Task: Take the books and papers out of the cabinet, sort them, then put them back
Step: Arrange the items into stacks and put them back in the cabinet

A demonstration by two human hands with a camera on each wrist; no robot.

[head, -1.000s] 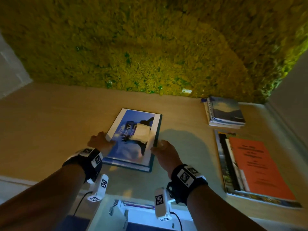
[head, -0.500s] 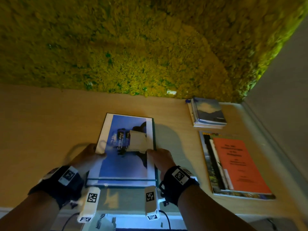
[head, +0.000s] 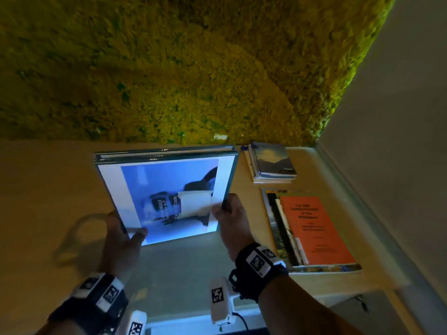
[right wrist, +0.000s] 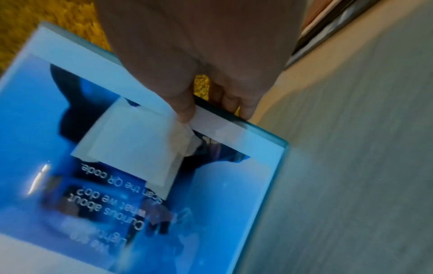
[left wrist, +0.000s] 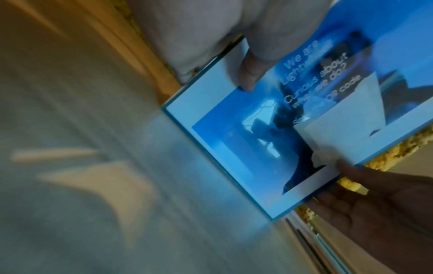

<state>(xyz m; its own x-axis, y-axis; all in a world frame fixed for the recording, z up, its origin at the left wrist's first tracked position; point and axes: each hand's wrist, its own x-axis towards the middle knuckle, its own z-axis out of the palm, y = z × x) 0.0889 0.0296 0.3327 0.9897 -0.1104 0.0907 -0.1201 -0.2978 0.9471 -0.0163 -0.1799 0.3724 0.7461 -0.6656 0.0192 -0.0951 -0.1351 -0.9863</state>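
A large blue-covered book with a white paper patch on its cover is lifted off the wooden surface and tilted up toward me. My left hand grips its left edge, thumb on the cover. My right hand grips the right edge, thumb on the cover and fingers behind. The book fills both wrist views. A second thin book or board seems stacked behind it at the top edge.
On the wooden top, to the right, lie a small spiral notebook stack and a flat pile topped by an orange booklet. A yellow-green moss wall stands behind. A grey wall bounds the right side.
The blue book lay flat on the surface with both hands at its sides; now both hands have raised it and tipped its cover toward me.
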